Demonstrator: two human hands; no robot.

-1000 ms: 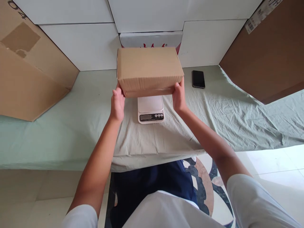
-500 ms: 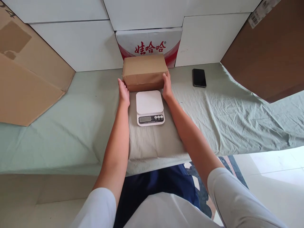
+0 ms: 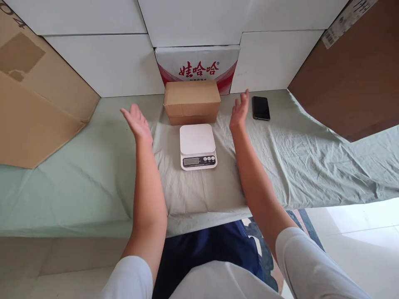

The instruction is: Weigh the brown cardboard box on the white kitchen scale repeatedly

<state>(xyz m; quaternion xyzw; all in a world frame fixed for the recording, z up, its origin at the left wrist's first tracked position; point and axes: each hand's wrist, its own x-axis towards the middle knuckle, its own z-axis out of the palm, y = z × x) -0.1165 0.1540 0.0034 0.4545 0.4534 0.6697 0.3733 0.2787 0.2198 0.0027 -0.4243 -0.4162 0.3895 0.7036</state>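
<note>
While the cloth-covered counter (image 3: 77, 182) forms the base of the work area, a large brown carton stands at either end: left carton (image 3: 40, 112), right carton (image 3: 349, 74). At the rear centre is a white-and-red printed carton (image 3: 198, 62), partly hidden by the plain brown box (image 3: 192, 100).

The brown box rests on the counter, directly behind the scale. Half a second earlier both hands gripped its sides; contact is now released and the box stands unsupported by them. The placement therefore reads as complete. Whether box and scale touch cannot be determined from this angle.

The white scale (image 3: 197, 139) carries nothing on its platform; its display and buttons face the person.

The left hand (image 3: 139, 124) and right hand (image 3: 240, 111) are well apart, one on each side, fingers extended, holding nothing. The smallest item, a black phone (image 3: 261, 109), lies just beyond the right hand.
</note>
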